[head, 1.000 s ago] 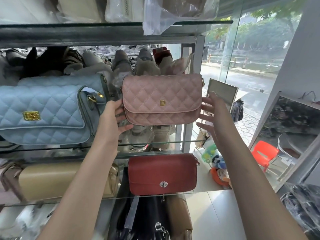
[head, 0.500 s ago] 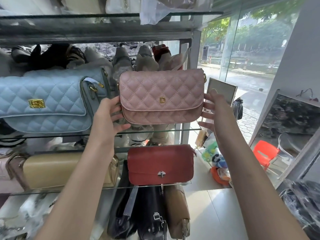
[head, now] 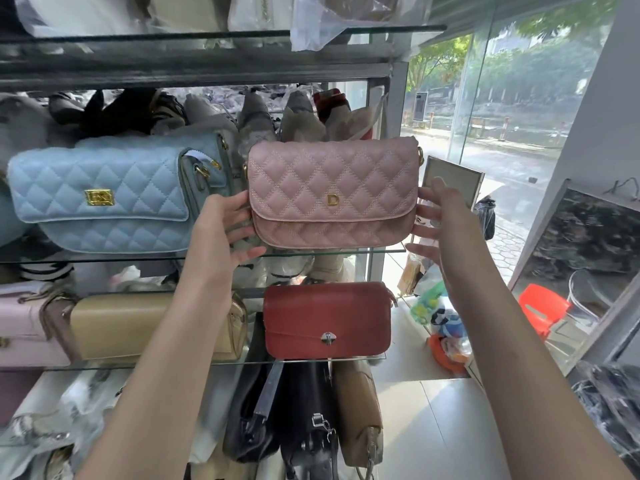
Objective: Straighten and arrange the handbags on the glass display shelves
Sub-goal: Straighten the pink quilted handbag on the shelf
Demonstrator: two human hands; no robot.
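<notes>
A pink quilted handbag (head: 332, 194) with a gold D clasp stands upright at the right end of the middle glass shelf (head: 388, 251); its bottom is at the shelf's front edge. My left hand (head: 225, 230) touches the bag's left end with spread fingers, the thumb just below its corner. My right hand (head: 438, 220) has straight fingers against the bag's right end. Left of it sits a light blue quilted handbag (head: 114, 199). On the lower glass shelf (head: 367, 359) stand a red handbag (head: 325, 320) and a tan handbag (head: 138, 327).
Wrapped bags fill the top shelf (head: 221, 34) and the space behind the front row. Dark and brown bags (head: 311, 427) hang below the lowest shelf. The metal shelf post (head: 398, 109) stands right of the pink bag. A glass shopfront, a framed board (head: 450, 178) and a red stool (head: 543, 306) lie to the right.
The pink bag has come down between both hands to the middle shelf's edge. My right hand has closed in on its right end.
</notes>
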